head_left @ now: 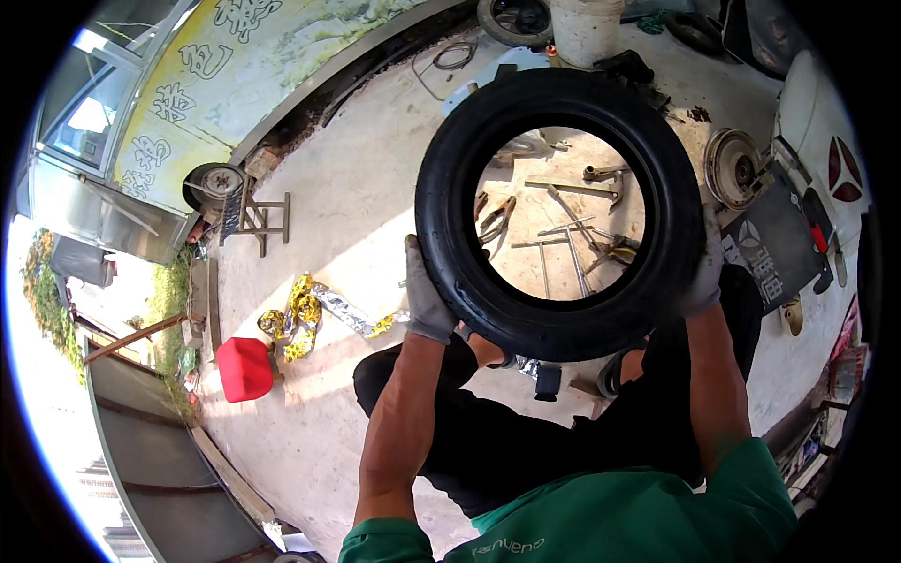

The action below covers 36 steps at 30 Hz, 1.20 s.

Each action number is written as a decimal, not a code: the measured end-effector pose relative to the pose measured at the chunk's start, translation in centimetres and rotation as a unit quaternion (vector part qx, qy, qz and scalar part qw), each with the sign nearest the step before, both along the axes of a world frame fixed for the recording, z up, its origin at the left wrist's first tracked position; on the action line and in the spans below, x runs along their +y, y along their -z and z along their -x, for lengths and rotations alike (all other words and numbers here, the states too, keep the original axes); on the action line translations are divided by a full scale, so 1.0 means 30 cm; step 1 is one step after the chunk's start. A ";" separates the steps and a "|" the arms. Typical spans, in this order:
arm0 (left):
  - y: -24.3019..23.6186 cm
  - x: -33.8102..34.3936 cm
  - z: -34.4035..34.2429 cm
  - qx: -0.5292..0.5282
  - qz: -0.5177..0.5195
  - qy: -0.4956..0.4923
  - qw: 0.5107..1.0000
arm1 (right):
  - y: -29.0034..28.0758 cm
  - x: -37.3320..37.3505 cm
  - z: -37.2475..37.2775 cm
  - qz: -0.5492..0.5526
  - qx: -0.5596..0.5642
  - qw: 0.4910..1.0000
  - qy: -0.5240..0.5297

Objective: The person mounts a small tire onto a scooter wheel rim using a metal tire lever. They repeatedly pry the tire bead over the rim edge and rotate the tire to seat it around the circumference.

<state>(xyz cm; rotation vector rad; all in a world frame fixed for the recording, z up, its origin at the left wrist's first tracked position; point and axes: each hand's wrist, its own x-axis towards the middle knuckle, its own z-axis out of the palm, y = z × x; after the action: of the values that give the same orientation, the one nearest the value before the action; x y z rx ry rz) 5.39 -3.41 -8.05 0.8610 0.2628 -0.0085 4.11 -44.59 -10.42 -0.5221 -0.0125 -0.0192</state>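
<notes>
Head view: pale concrete floor point(357, 188) of an open-air workshop, with a yellow painted sign point(216, 84) far left and a red canister point(244, 368) near left. Both gloved hands, left hand point(427, 296) and right hand point(704, 277), clasp a black tyre point(559, 214) at centre, fingers curled around its rim.

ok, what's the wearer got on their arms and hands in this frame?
Both hands wear grey fabric work gloves: left hand, right hand. Forearms are bare between glove cuffs and sleeves. Green short sleeves show at the lower edge, part of a green top with small pale lettering at its hem. No watch or wristband visible.
</notes>
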 end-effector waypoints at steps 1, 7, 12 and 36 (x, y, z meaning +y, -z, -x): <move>0.002 0.000 -0.002 0.019 0.016 -0.003 1.000 | -0.001 0.000 -0.004 0.006 0.023 1.000 0.009; 0.005 0.004 -0.006 0.027 0.018 0.045 0.998 | 0.024 -0.005 -0.002 -0.005 -0.044 0.999 0.010; -0.017 -0.003 0.008 0.022 0.027 0.039 0.999 | 0.036 -0.014 0.009 0.005 -0.077 0.997 0.007; -0.088 -0.006 0.047 -0.044 0.015 0.015 0.999 | 0.010 0.016 0.016 0.004 -0.023 0.999 0.047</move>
<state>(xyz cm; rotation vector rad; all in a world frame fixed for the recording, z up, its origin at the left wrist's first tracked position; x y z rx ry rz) 3.99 -3.60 -5.40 0.8328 0.1672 -0.0019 3.63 -44.12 -10.71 -0.5307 -0.0324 -0.1228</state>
